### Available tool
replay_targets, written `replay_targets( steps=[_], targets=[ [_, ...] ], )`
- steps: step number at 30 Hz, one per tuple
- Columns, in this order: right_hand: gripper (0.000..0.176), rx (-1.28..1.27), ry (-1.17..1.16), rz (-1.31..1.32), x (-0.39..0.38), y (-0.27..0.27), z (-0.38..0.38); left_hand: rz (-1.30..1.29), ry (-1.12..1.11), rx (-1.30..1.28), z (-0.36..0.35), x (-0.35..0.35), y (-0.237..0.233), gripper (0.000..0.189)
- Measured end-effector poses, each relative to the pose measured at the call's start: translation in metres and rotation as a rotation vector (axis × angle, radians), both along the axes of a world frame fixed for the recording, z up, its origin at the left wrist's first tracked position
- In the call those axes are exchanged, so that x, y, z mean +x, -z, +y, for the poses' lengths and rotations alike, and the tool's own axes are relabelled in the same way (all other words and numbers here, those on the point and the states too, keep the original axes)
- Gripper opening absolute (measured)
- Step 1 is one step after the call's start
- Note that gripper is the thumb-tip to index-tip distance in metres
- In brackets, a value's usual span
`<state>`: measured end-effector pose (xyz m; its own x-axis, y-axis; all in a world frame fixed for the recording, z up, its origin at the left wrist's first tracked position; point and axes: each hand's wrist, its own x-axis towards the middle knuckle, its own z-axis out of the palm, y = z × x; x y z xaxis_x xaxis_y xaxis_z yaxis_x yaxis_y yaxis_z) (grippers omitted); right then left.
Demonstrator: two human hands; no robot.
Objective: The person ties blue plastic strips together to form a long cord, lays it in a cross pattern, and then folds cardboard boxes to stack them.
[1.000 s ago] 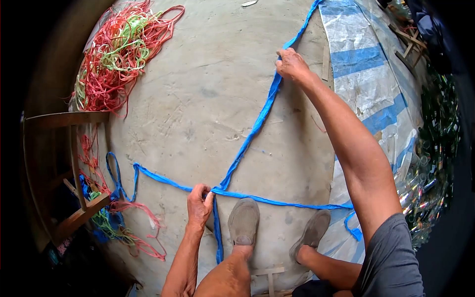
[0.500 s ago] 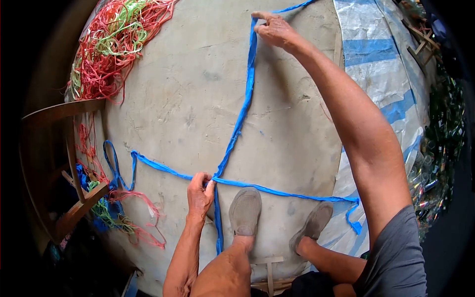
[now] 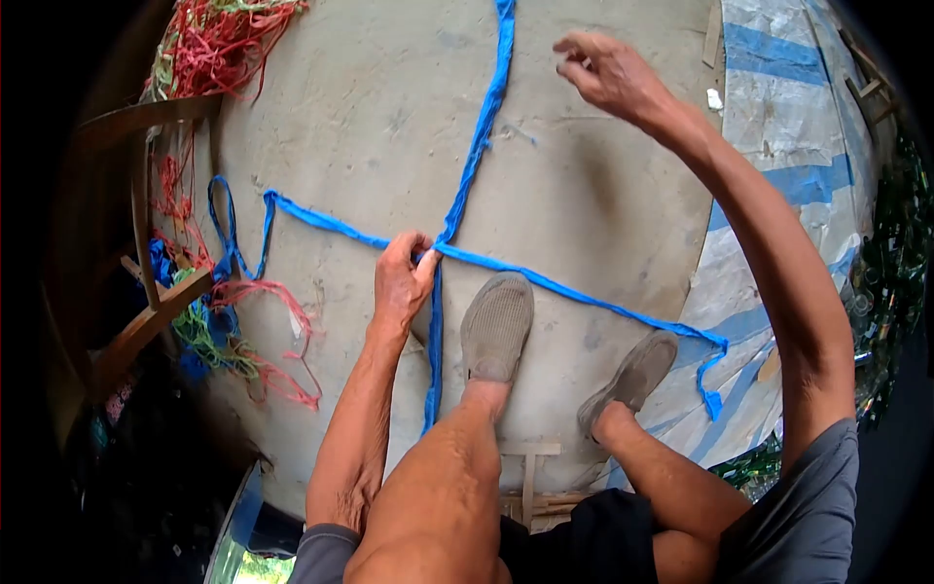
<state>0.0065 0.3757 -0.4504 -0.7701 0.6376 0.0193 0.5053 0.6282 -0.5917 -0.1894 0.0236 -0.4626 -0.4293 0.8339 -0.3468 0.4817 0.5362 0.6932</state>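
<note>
A long blue fabric-like strip [image 3: 471,164] runs up and down the concrete floor. Another blue strip [image 3: 584,292] crosses it sideways, one end bending near the left and the other hanging down onto the sheet at right. At the crossing, my left hand [image 3: 401,277] pinches the strips between thumb and fingers, low against the floor. My right hand [image 3: 618,83] hovers to the right of the upper strip, apart from it, with fingers bent, a gap at the thumb and nothing held.
Tangled red and green strings [image 3: 219,54] lie at the upper left, near a wooden frame [image 3: 146,316]. A white and blue woven sheet [image 3: 773,107] covers the right side. Green glass bottles [image 3: 890,253] lie beyond it. My shoe [image 3: 498,326] stands just below the sideways strip.
My right hand has let go of the upper part of the strip and moved right, away from it. My left hand keeps its pinch at the crossing. The view has shifted.
</note>
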Motion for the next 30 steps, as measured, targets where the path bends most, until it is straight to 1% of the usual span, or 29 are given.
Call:
replay_targets(
  steps=[1,3,5,7,10,12,13,15,16,17,19,20,21,23,26,28,30],
  targets=[
    [0.02,-0.1,-0.048,-0.021,0.013,-0.01,-0.031,0.008,0.009,0.028,-0.003,-0.001,0.004,0.014],
    [0.021,-0.385,-0.113,-0.018,0.043,-0.014,-0.098,0.013,0.04,0.048,-0.006,-0.003,0.008,0.014],
    [0.02,-0.515,-0.256,-0.2,0.07,-0.022,-0.157,0.032,0.058,0.049,-0.009,-0.002,0.011,0.015],
    [0.016,-0.572,-0.324,-0.358,0.089,-0.024,-0.203,0.061,0.078,0.071,-0.007,-0.005,0.013,0.015],
    [0.011,-0.368,-0.219,-0.257,0.117,0.008,-0.254,0.073,0.084,0.087,-0.012,-0.002,0.012,0.016],
    [0.012,-0.326,-0.191,-0.263,0.116,0.012,-0.262,0.104,0.114,0.113,-0.013,-0.003,0.013,0.018],
    [0.012,-0.307,-0.179,-0.267,0.115,0.013,-0.265,0.118,0.126,0.124,-0.016,-0.002,0.012,0.019],
    [0.012,-0.301,-0.172,-0.287,0.114,0.019,-0.267,0.14,0.119,0.277,-0.022,-0.004,0.012,0.026],
    [0.012,-0.309,-0.174,-0.279,0.115,0.022,-0.267,0.117,0.089,0.196,-0.028,-0.005,0.004,0.035],
    [0.011,-0.317,-0.179,-0.273,0.115,0.02,-0.269,0.066,0.001,0.19,-0.032,-0.002,-0.017,0.041],
    [0.012,-0.342,-0.199,-0.291,0.114,0.016,-0.267,0.184,-0.032,0.373,-0.057,-0.008,-0.024,0.044],
    [0.012,-0.332,-0.216,-0.29,0.112,0.016,-0.266,0.165,-0.103,0.277,-0.077,-0.004,-0.037,0.041],
    [0.012,-0.331,-0.233,-0.289,0.111,0.016,-0.267,0.171,-0.127,0.212,-0.106,-0.001,-0.034,0.036],
    [0.012,-0.396,-0.161,-0.294,0.113,0.022,-0.27,0.101,-0.12,0.111,-0.166,0.017,-0.04,0.03],
    [0.012,-0.374,-0.182,-0.308,0.113,0.021,-0.27,-0.013,-0.074,-0.203,-0.251,0.052,-0.055,0.035],
    [0.011,-0.387,-0.182,-0.312,0.11,0.018,-0.268,0.07,-0.079,-0.275,-0.3,0.07,-0.047,0.037],
    [0.011,-0.389,-0.185,-0.309,0.11,0.016,-0.27,0.119,-0.103,-0.352,-0.33,0.082,-0.041,0.035]
  ],
)
